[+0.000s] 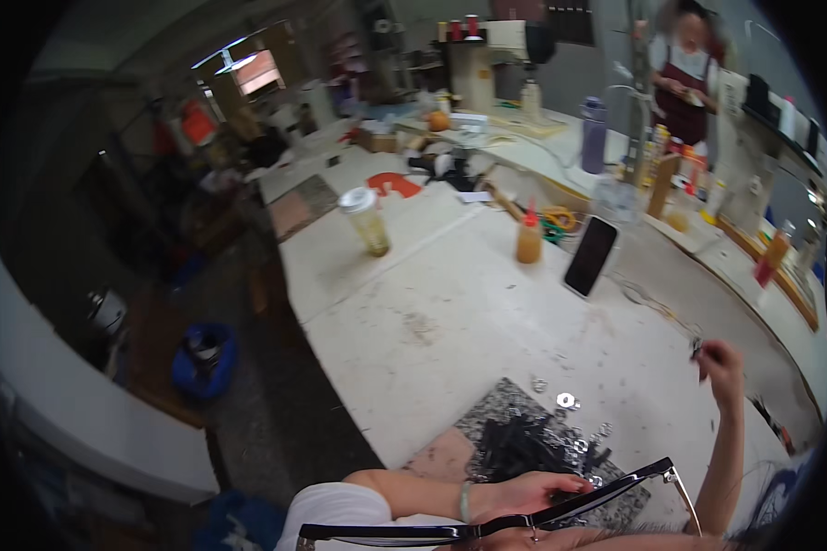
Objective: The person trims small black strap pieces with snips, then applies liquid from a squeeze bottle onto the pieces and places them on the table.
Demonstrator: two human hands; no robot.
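Observation:
My left hand (524, 493) is low over a speckled stone slab (504, 401), its fingers curled together beside a pile of black strips (515, 448). Whatever those fingers hold is too dark to make out. Small shiny metal pieces (579, 447) lie among the strips and next to them. Raised at the right edge of the table, my right hand (723, 367) pinches a small dark piece with a metallic glint (696, 347). Black-framed glasses (560, 510) cross the lower view and cover part of my left hand and the slab.
On the white table (413, 367) stand a lidded cup (366, 225), a glue bottle (529, 241) and a propped phone (591, 257). A purple bottle (593, 138) stands farther back. Sewing machines (492, 64) line the back, and a person in an apron (685, 78) stands at the far right.

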